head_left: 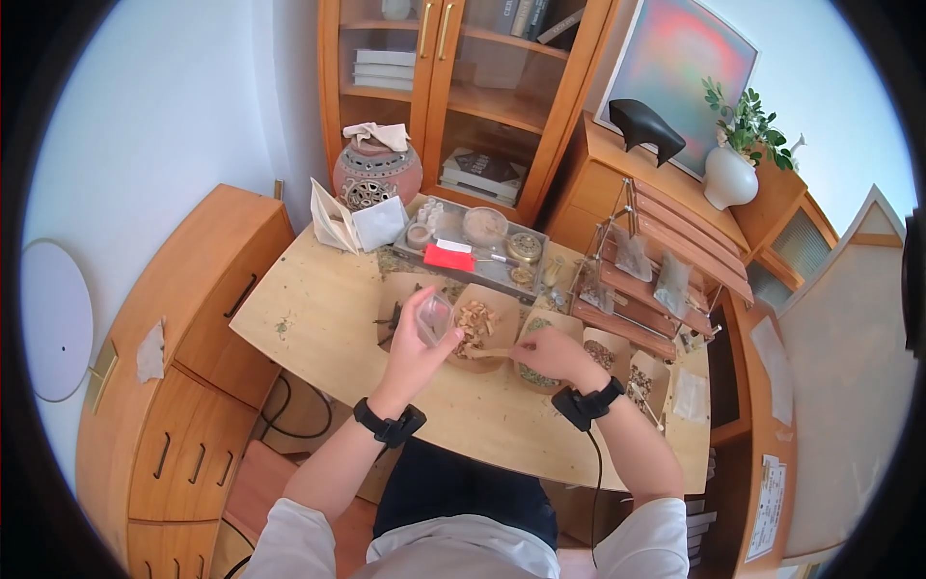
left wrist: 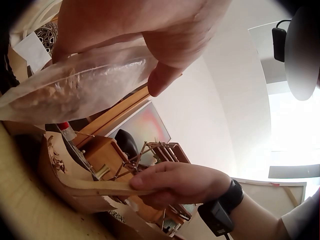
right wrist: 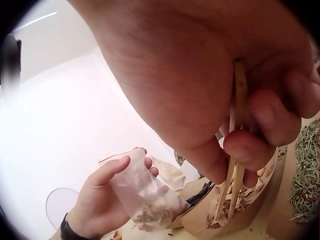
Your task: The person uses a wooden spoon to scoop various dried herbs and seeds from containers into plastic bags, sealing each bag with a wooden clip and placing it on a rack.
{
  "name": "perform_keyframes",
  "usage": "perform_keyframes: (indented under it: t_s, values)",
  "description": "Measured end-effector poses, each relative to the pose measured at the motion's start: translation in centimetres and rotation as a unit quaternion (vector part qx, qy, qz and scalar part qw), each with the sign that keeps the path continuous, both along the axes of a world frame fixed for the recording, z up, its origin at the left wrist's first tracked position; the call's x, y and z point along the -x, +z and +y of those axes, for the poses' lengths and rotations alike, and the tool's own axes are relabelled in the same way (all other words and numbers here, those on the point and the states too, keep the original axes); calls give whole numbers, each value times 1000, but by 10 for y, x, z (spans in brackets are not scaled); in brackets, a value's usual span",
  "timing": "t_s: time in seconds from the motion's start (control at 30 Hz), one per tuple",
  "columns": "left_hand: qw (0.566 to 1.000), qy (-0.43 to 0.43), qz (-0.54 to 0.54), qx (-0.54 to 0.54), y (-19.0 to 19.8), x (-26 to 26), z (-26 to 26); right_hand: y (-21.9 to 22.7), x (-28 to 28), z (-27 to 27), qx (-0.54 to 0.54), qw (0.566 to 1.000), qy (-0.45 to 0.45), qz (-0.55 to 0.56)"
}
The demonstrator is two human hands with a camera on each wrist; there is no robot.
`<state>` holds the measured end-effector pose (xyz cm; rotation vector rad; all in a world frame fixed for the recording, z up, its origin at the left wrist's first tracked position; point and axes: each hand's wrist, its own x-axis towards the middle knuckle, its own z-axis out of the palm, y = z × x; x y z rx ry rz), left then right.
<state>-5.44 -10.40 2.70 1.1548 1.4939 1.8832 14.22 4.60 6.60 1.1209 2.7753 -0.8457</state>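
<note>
My left hand (head_left: 413, 352) grips a clear zip bag (right wrist: 147, 192) between thumb and fingers. Pale flaky chips (right wrist: 150, 216) lie in the lower end of the bag. In my right hand (head_left: 561, 355) is a pair of wooden tweezers (left wrist: 100, 188), pinched between thumb and fingers. Their two tips reach down among the wood-coloured chips (head_left: 475, 318) in a brown paper container (right wrist: 192, 224), as the right wrist view shows. The bag is held just left of this container, above the table.
Beside my right hand stands a container of green dried herbs (right wrist: 306, 172); dark pieces (head_left: 389, 323) fill another on the left. Behind is a grey tray (head_left: 463, 217) with jars and a red packet (head_left: 449, 257). A wooden rack (head_left: 656, 261) with bags stands right of them.
</note>
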Motion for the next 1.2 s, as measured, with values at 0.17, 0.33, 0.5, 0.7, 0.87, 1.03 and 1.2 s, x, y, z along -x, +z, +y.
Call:
perform_keyframes:
  t_s: [0.17,0.33,0.5,0.7,0.87,1.03,1.2]
  values:
    - [1000,-1,-2,-12,-6,2,2,-3,5,-9,-45,998,27,23]
    - [1000,5,9,5,-2,2,2,-3,-2,-13,-42,997,17,58]
    - [1000,3,7,18,0,0,0,28,-21,0,51,977,-37,202]
    - [997,9,73,12,7,-8,3,80,-14,-23,92,963,-24,253]
    - [997,-14,71,-19,4,-10,8,75,-6,-40,26,967,-16,253]
    - [999,18,33,6,-1,0,-1,70,-14,-29,33,966,-51,250]
    - [999,28,-8,-15,-9,7,-1,31,-10,-31,-116,988,1,98]
